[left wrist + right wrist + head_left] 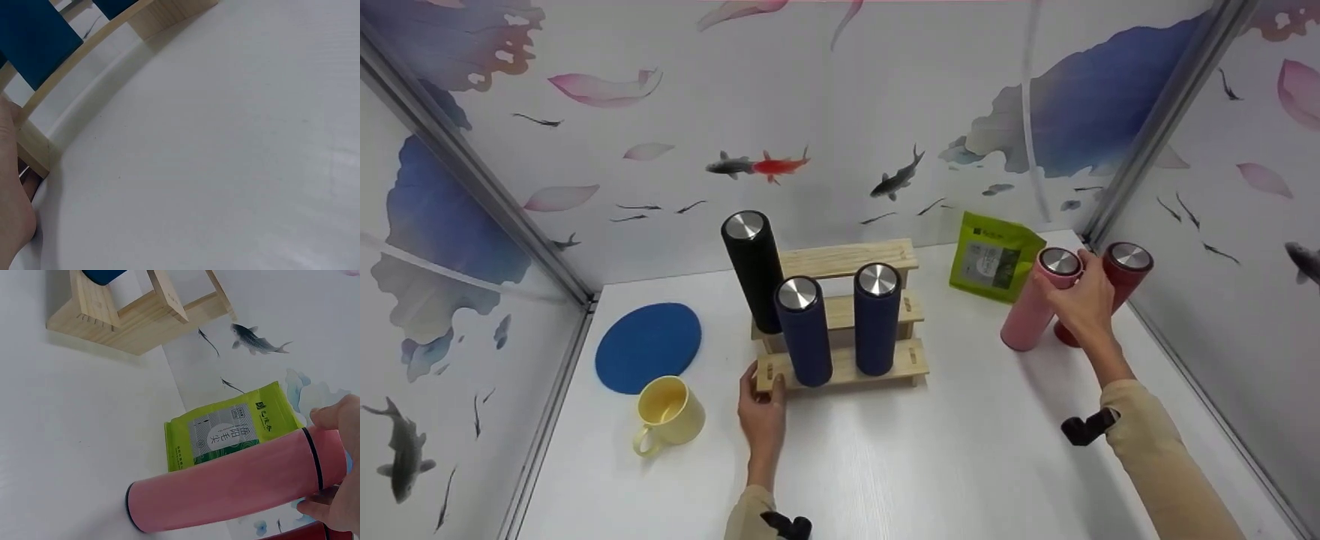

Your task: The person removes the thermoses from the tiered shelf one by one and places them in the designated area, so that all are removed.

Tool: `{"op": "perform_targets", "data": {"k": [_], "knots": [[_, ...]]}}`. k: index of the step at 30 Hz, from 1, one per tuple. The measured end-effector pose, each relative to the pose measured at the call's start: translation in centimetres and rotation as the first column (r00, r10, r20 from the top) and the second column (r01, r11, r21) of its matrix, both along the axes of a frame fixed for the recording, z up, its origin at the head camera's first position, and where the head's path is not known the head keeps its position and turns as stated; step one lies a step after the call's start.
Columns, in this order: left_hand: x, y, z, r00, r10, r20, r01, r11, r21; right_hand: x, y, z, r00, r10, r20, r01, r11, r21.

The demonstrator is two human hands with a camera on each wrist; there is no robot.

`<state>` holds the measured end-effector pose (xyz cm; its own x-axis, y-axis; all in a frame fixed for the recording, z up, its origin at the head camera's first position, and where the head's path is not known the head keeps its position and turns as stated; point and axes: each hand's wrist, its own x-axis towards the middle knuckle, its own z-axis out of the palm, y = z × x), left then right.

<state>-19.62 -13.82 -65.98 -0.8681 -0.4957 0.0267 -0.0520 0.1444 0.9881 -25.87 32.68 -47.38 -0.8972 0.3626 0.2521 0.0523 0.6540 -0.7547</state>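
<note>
At the right of the table my right hand (1084, 300) grips a pink thermos bottle (1030, 307) near its silver lid, thumb and fingers round the top. Just beside it stands a red thermos bottle (1126, 281), partly hidden by the hand. My left hand (763, 411) holds the front left corner of a three-step wooden rack (915, 358). Two dark blue thermos bottles (876, 322) stand upright on its lowest step. A taller black thermos bottle (754, 274) stands on the step behind, at the left end. In the right wrist view the pink bottle (236, 486) spans the lower middle.
Behind the pink bottle a green packet (994, 259) stands near the back wall. To the left lie a round blue mat (649, 346) and a yellow mug (673, 412), its handle toward the front left. Patterned panels (840, 112) enclose the white table at the back and sides.
</note>
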Motion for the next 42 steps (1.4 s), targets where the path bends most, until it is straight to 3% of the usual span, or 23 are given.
{"op": "perform_targets", "data": {"k": [7, 15, 24, 30, 36, 42], "knots": [[0.0, 0.0, -0.1, 1.000, 0.001, -0.019, -0.001, 1.000, -0.003, 0.0, -0.7, 1.5, 0.992, 0.018, -0.129, -0.019, 1.000, -0.002], [0.2, 0.0, 0.0, 1.000, -0.002, -0.013, 0.002, 1.000, -0.013, -0.1, -2.0, 3.3, 0.983, 0.049, -0.174, -0.057, 0.998, -0.040], [0.1, 0.0, -0.1, 1.000, 0.000, -0.013, 0.000, 1.000, -0.031, -0.2, -5.0, 5.4, 0.955, 0.021, -0.296, -0.057, 0.992, -0.112], [0.0, 0.1, 0.0, 1.000, 0.002, 0.008, -0.002, 0.999, -0.033, -0.2, -7.3, 6.3, 0.949, 0.011, -0.315, -0.082, 0.974, -0.213], [0.0, 0.0, 0.0, 1.000, -0.014, 0.002, 0.014, 1.000, -0.024, -0.6, -10.1, 6.9, 0.927, 0.022, -0.374, -0.150, 0.936, -0.318], [0.0, 0.0, -0.1, 1.000, -0.013, -0.018, 0.013, 1.000, -0.015, -1.2, -13.2, 7.9, 0.901, 0.036, -0.433, -0.194, 0.925, -0.326]]}}
